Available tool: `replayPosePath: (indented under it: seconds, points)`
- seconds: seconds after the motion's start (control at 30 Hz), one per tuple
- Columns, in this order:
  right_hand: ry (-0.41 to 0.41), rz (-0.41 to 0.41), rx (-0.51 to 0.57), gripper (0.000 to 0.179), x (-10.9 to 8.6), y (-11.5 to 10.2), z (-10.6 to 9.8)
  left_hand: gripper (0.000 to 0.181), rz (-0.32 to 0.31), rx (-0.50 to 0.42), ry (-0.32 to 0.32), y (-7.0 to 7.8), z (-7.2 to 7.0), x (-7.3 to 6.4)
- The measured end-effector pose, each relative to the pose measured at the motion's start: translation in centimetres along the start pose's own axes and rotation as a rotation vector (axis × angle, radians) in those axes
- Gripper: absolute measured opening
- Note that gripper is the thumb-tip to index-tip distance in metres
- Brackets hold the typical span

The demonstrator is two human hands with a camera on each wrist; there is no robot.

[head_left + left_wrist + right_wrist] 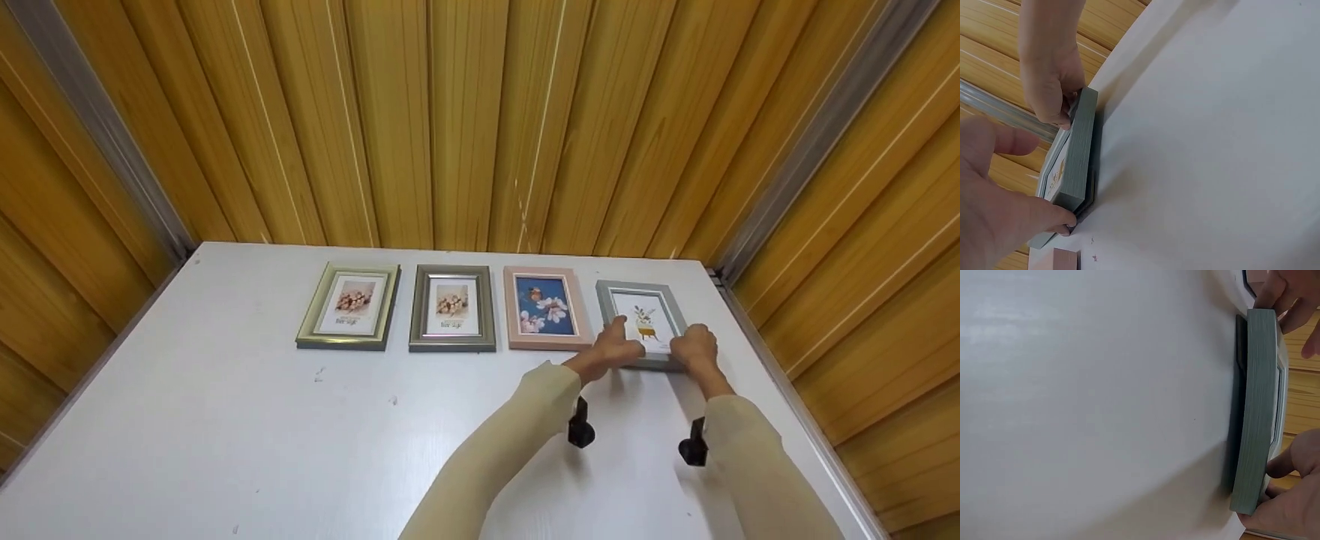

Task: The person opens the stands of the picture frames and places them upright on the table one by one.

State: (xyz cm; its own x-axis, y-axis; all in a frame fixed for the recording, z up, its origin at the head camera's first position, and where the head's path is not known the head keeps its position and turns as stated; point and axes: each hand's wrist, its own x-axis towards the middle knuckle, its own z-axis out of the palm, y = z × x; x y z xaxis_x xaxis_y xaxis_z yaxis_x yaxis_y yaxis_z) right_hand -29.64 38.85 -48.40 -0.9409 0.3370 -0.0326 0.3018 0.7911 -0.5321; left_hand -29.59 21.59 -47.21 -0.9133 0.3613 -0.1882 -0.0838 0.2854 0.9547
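Observation:
A grey-green picture frame (646, 307) with a potted-plant print is at the right end of a row on the white surface. My left hand (611, 351) grips its left side near the lower corner; the fingertips curl around the edge in the left wrist view. Opposite, my right hand (696, 349) holds the right side, with the thumb by the front face in the right wrist view. The near edge of the picture frame (1258, 405) is tilted up from the surface, and a dark stand piece (1240, 343) shows behind it.
Left of it lie a pink picture frame (511, 315) with a blossom print, a dark grey-brown one (489, 307) and a gold one (313, 315). Ribbed wood-look panels (465, 127) rise behind the white table (337, 450). Black wrist cameras (580, 427) hang below both wrists.

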Motion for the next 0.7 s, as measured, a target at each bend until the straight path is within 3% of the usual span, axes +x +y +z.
replayPosePath:
  seconds: [0.17, 0.37, 0.47, 0.7]
  points:
    - [-0.023, 0.073, 0.027, 0.040, -0.6, -0.3, -0.5, 0.078, -0.005, -0.056, 0.001, 0.4, 0.1, -0.1]
    - [0.032, 0.113, 0.099, 0.044, -1.3, -1.0, -1.0, 0.075, 0.000, -0.098, 0.002, 1.3, -0.6, -0.3]
    - [0.036, 0.132, 0.137, 0.053, -1.4, -1.6, -1.5, 0.072, -0.009, -0.134, 0.030, 1.8, -1.1, -0.5]
    - [-0.057, 0.169, 0.194, 0.059, -1.8, -4.4, -2.3, 0.061, -0.058, -0.268, 0.151, 2.2, -3.3, -0.8]
